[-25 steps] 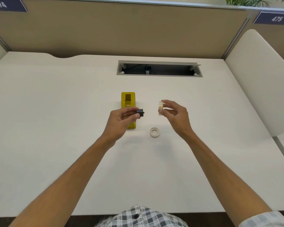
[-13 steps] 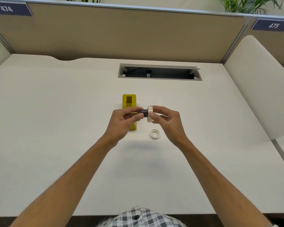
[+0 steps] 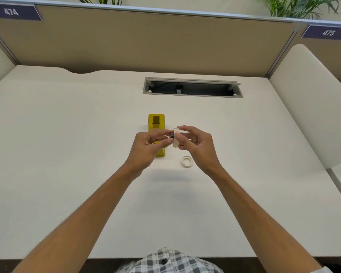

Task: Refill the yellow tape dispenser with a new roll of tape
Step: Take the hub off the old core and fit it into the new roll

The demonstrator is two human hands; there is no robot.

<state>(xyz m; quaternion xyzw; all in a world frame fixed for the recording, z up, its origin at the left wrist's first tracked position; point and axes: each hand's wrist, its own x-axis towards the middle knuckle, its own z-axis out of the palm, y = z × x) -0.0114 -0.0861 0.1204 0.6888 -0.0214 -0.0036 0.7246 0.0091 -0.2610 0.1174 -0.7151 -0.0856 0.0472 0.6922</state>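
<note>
Desk [image 3: 67, 154], cable tray [image 3: 192, 88], plants [image 3: 295, 6]

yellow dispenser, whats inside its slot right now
The yellow dispenser shows an open, dark slot with no roll visible. Its near half is covered by the left hand, so that part cannot be checked. The new tape roll is in the right hand.

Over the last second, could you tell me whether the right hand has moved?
Yes. The right hand with the tape roll has moved left toward the yellow dispenser, meeting the left hand.
</note>
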